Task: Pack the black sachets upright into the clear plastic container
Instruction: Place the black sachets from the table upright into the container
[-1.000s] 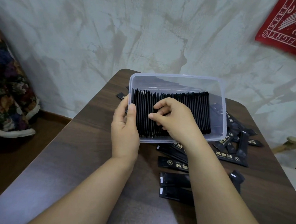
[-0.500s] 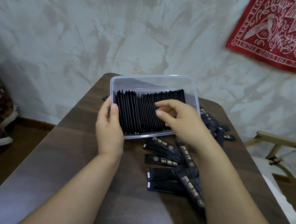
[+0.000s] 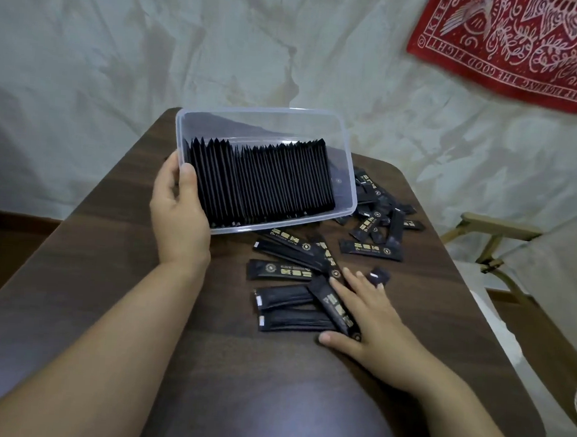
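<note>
Dark wooden table nearest: the right hand lies flat, fingers spread, on loose black sachets, seemingly choosing one. Beyond, the left hand grips the clear plastic container, tilted so its upright row faces the person.

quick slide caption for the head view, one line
Left hand holds the tilted clear container of upright sachets; right hand rests on loose sachets on the table.

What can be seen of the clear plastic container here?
The clear plastic container is a lidless, rectangular, translucent tub with rounded corners, tipped toward the camera over the wooden table. A packed row of black sachets stands inside, leaving space at the right end. The left hand grips its left near corner, thumb over the rim.
</note>
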The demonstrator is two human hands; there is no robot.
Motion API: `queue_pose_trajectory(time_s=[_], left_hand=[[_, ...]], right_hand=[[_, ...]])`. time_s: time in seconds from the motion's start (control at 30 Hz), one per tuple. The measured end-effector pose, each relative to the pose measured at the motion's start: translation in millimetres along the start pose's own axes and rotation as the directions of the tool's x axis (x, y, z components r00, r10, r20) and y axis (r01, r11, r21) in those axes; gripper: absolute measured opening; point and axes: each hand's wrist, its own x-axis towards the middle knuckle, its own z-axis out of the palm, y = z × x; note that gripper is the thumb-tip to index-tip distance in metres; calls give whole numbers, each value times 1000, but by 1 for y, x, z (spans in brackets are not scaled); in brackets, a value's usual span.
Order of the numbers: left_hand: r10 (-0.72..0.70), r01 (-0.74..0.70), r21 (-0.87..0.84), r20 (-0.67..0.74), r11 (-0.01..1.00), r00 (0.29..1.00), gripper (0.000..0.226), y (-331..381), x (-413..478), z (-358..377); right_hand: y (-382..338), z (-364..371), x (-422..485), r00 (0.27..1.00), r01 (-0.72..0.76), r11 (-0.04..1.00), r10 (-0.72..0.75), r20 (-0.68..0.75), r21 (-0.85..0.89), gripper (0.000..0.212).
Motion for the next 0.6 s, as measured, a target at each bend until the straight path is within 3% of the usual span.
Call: queue_pose_trajectory(time_s=[0.1, 0.23, 0.33, 0.43, 0.6], left_hand=[[2, -2, 0, -4, 1000, 1000, 25, -2, -1, -2], [-2, 2, -14, -22, 1000, 1000, 25, -1, 0, -2], [5, -5, -24, -18, 1000, 1000, 26, 0, 0, -2], [9, -9, -25, -5, 1000, 1000, 27, -1, 0, -1], [18, -18, -11, 16, 1000, 1000, 27, -5, 1, -1]], right_hand=[[-11, -5, 4, 999, 39, 996, -38, -9, 77, 86], [-19, -17, 5, 996, 63, 984, -52, -68, 167, 90], [-30, -14, 9, 974, 187, 977, -171, -151, 98, 83], [-38, -4, 14, 950, 291, 956, -284, -125, 39, 85], [-38, 5, 25, 954, 273, 962, -268, -135, 24, 73]])
